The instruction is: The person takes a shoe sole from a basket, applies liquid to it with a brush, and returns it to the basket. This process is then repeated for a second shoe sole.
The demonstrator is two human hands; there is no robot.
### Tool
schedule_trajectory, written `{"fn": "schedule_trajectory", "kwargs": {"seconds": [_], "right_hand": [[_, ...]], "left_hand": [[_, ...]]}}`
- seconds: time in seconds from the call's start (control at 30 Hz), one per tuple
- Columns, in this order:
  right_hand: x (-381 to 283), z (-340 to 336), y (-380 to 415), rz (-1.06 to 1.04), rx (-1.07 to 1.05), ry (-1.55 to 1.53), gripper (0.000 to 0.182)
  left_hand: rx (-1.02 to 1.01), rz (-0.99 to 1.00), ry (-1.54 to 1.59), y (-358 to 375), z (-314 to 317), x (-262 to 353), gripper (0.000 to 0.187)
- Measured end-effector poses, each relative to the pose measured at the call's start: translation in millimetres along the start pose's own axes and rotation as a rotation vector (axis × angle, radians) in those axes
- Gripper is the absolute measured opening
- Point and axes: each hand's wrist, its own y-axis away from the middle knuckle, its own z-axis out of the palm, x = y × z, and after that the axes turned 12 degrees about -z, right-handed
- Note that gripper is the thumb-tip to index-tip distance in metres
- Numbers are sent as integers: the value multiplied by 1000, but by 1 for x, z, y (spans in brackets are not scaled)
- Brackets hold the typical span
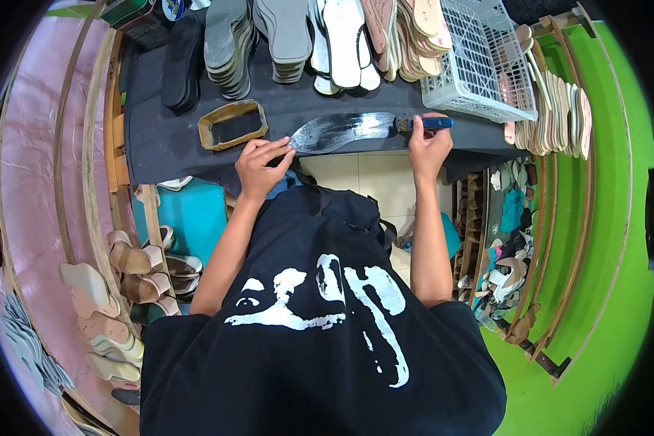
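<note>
A dark insole-shaped piece (334,132) with a wet-looking shine lies at the front edge of the dark-covered table (149,156). My left hand (264,166) holds its left tip between thumb and fingers. In my right hand (429,144) is a brush with a blue handle (436,123), its far end at the right end of the piece. Left of the piece, near my left hand, stands an open octagonal container (264,116) with a yellowish-brown rim.
Stacks of grey insoles (229,54), white insoles (344,43) and beige insoles (423,36) line the table's back. A white plastic basket (479,102) stands at the back right. Wooden racks with shoes (134,258) and soles flank both sides.
</note>
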Motion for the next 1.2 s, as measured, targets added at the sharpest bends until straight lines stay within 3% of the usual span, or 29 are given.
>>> {"fn": "schedule_trajectory", "kwargs": {"seconds": [0.17,0.23,0.3,0.4,0.53,0.63,0.7,0.83,0.9,0.97,1.03,1.1,1.17,1.2], "right_hand": [[-41,26,26,-282,-166,-33,13],[-55,43,47,-192,-200,-185,14],[-62,46,49,-275,-175,-145,13],[-35,34,45,98,-51,-272,14],[0,8,25,-14,38,-53,14],[-24,4,14,-65,-25,23,12],[-49,26,27,-245,-157,54,12],[-91,72,50,-357,-305,-245,12],[-104,80,53,-359,-339,-291,11],[-103,84,53,-187,-425,-413,12],[-88,80,54,-183,-401,-417,11],[-67,59,45,-26,-398,-297,14],[-27,46,30,-102,-95,-273,15],[-7,32,23,-12,-79,-210,15]], "left_hand": [[5,16,5,-1,2,2,16],[20,12,-2,-1,2,2,16],[20,23,-3,-2,4,2,15],[21,16,-13,0,3,1,15],[27,13,-7,-1,3,1,16],[20,4,-13,-1,3,2,16],[11,-1,-20,0,3,2,16],[13,7,-13,-1,4,1,15],[5,5,-11,0,1,0,15],[7,15,-13,0,3,-1,16],[9,13,-8,0,3,1,16],[23,1,-14,-1,3,0,16],[37,20,-24,0,4,-1,13],[39,19,-16,0,4,-1,12]]}}
